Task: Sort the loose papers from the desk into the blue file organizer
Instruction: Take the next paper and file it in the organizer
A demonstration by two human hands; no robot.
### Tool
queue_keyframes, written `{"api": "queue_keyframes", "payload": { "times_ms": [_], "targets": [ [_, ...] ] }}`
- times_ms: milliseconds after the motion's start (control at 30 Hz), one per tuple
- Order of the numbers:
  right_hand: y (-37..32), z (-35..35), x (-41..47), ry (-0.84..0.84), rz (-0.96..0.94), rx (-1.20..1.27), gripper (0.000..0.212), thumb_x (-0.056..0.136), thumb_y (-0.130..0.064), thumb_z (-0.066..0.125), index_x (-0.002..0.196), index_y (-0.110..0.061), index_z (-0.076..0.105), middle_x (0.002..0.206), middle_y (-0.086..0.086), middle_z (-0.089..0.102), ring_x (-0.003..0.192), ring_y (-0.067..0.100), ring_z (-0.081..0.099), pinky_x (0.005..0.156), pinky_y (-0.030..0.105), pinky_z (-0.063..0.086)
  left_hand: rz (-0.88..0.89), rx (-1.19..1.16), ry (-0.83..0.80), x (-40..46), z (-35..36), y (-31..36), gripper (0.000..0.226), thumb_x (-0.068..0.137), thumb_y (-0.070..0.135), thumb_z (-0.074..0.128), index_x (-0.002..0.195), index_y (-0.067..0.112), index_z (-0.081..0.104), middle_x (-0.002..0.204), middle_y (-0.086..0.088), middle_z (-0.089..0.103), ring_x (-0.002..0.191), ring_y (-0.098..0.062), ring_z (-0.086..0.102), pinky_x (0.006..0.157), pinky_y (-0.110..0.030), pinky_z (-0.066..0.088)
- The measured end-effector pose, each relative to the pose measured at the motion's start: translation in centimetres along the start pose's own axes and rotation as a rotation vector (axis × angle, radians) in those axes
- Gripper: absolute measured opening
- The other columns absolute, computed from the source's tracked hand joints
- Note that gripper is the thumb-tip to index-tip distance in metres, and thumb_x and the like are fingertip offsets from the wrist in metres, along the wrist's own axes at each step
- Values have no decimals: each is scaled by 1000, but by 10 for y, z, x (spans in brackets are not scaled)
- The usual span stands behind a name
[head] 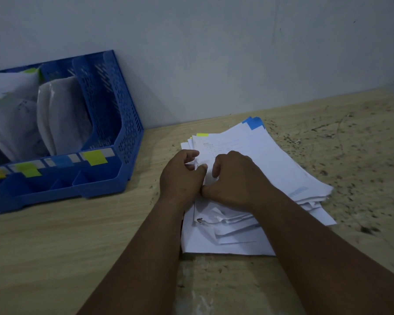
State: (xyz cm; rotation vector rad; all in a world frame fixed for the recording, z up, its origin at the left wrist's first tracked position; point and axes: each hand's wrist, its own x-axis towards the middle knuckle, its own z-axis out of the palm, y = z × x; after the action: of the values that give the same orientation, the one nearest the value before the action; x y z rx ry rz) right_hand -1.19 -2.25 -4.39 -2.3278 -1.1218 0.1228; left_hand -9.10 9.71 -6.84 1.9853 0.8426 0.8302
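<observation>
While both hands, left hand (182,176) and right hand (233,178), are pinching the top sheet on the paper stack (255,169), separating is underway; next, probably matching its tab to the blue organizer (96,123).

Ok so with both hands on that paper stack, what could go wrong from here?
1. The paper stack is fanned and uneven, so lifting sheets from its near left corner, where the left hand and right hand are pinching, may drag others across the desk.
2. Crumpled sheets near the front edge could tear.
3. The blue file organizer already holds bulging papers, so new sheets may jam.
</observation>
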Motion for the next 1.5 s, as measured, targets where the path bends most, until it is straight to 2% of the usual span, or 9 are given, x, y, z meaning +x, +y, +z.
{"api": "queue_keyframes", "payload": {
  "times_ms": [300,433,667,800,867,1033,1167,1400,1500],
  "targets": [
    [1,3,4,16,-12,38,52,57,-58,65,93,-21,60,92,-4,58,89,18,56,86,44,51,-18,-66,64,1,1,-2,30,86,12,71,108,33,71,108,19,69,88,12,62,87,-25,52],
    [0,3,3,43,-3,56,60,50,-66,64,89,-21,60,89,-4,60,87,18,58,83,42,51,-50,-128,106,3,-1,-2,32,82,13,74,107,32,73,109,18,69,101,1,64,92,-31,55],
    [0,7,7,43,36,39,50,54,-60,56,86,-22,61,90,-4,62,90,18,59,88,44,51,-24,-102,72,3,-2,-1,30,84,16,76,111,28,72,108,16,69,104,-3,63,89,-24,51],
    [0,11,9,19,45,3,37,73,-58,62,77,-22,54,77,-4,52,88,21,62,94,48,51,-22,-57,27,4,1,-4,31,84,7,67,107,27,73,104,16,71,100,-4,65,87,-26,53],
    [0,13,9,29,46,-19,33,79,-52,63,76,-22,52,77,-3,51,88,22,62,96,49,51,-16,-34,28,4,2,-4,32,85,3,64,106,25,74,104,16,70,100,-3,64,85,-20,50],
    [-4,13,7,51,55,24,39,62,-62,60,72,-25,54,83,-3,59,88,22,60,91,49,51,-12,-17,35,4,0,-6,32,84,4,64,105,27,73,102,16,70,97,0,63,83,-19,49],
    [-7,10,6,27,64,39,34,60,-56,64,71,-26,51,83,-4,57,87,20,58,91,52,50,-10,-22,45,4,0,-7,31,84,5,66,104,28,73,102,16,70,98,-1,64,82,-17,48],
    [-21,4,3,-25,71,-29,40,79,-42,71,72,-27,35,87,-4,47,95,23,61,99,56,48,-17,-62,73,4,-1,-7,28,85,8,69,104,28,75,103,15,71,99,-4,65,91,-29,55],
    [-24,3,1,-13,74,-9,34,78,-50,70,83,-26,46,89,-3,51,96,22,62,100,57,47,-58,-133,88,5,-4,-5,29,82,9,72,100,31,75,102,16,72,97,-4,67,88,-39,59]
  ]
}}
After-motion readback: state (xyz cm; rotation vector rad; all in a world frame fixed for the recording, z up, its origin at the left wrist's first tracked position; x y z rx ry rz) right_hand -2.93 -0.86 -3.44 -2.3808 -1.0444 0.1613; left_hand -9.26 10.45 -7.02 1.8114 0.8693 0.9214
